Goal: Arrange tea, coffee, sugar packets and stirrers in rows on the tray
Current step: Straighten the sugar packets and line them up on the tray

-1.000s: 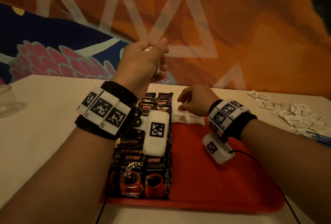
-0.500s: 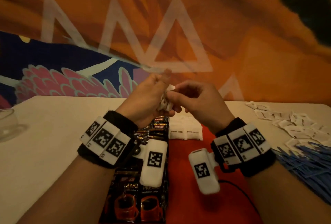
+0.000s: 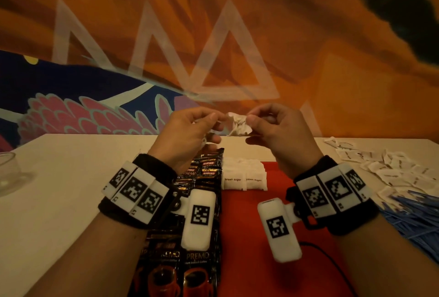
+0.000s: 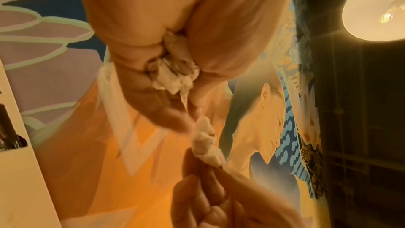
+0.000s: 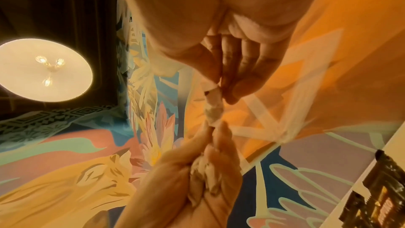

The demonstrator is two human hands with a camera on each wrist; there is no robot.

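Observation:
Both hands are raised above the far end of the red tray (image 3: 273, 244). My left hand (image 3: 190, 128) grips a bunch of white sugar packets (image 4: 173, 74) in its curled fingers. My right hand (image 3: 273, 125) pinches one crumpled white packet (image 3: 238, 124) between thumb and fingers, beside the left fingertips. The same packet (image 5: 213, 108) stretches between the two hands in the right wrist view. On the tray lie two rows of black coffee sachets (image 3: 202, 171) at the left and a short row of white brown-sugar packets (image 3: 244, 178) next to them.
Loose white sugar packets (image 3: 389, 168) are scattered on the cream table at the right. A heap of blue stirrers (image 3: 413, 216) lies near them. A clear glass (image 3: 9, 171) stands at the left edge. A painted wall rises just behind the table.
My right hand left the sugar row on the tray, rose to meet the left hand and took hold of one packet. The two hands have since drawn slightly apart.

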